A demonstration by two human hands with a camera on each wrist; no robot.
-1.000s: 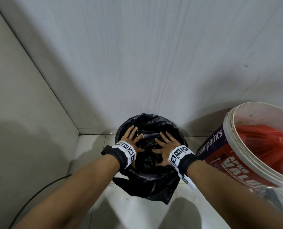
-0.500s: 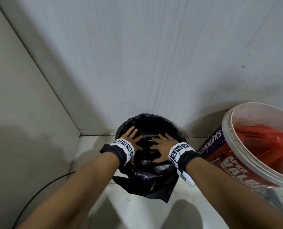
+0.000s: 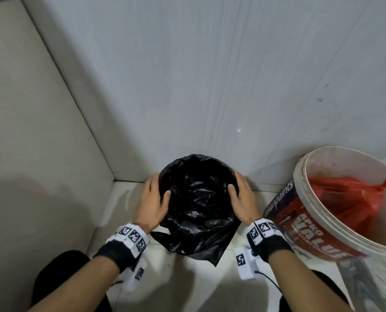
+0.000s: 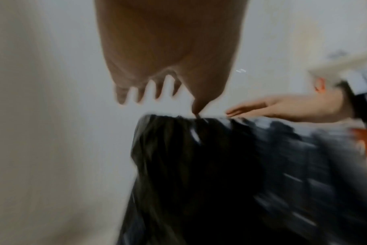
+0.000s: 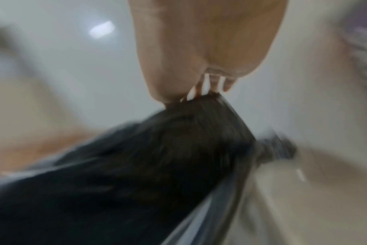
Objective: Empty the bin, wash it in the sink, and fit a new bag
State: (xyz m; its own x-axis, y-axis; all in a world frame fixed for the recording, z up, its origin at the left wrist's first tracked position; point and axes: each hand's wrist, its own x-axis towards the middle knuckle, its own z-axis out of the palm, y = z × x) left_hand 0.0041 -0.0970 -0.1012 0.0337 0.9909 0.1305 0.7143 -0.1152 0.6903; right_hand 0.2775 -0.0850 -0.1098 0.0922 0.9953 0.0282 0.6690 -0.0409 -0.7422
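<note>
A small bin lined with a black bag [image 3: 198,203] stands on the floor in the corner; the bag's loose edge hangs over its near side. My left hand [image 3: 153,199] lies against the left of the rim, thumb over the edge and fingers outside. My right hand [image 3: 244,199] mirrors it on the right. In the left wrist view the left hand [image 4: 168,66] has its fingers spread and straight, its thumb tip touching the black bag [image 4: 220,165], and the right hand [image 4: 283,107] lies flat along the rim. The right wrist view is blurred: right hand [image 5: 199,49] at the black bag [image 5: 157,157].
A white paint bucket [image 3: 300,221] with a red bag [image 3: 349,199] inside stands close on the right, nearly touching my right wrist. A beige wall [image 3: 41,143] closes the left and a grey wall [image 3: 210,75] the back. Pale floor tiles [image 3: 187,284] lie in front.
Both hands came out of the bag's inside, where they pressed it down, and moved apart to the outer left and right of the rim. The view has drawn closer.
</note>
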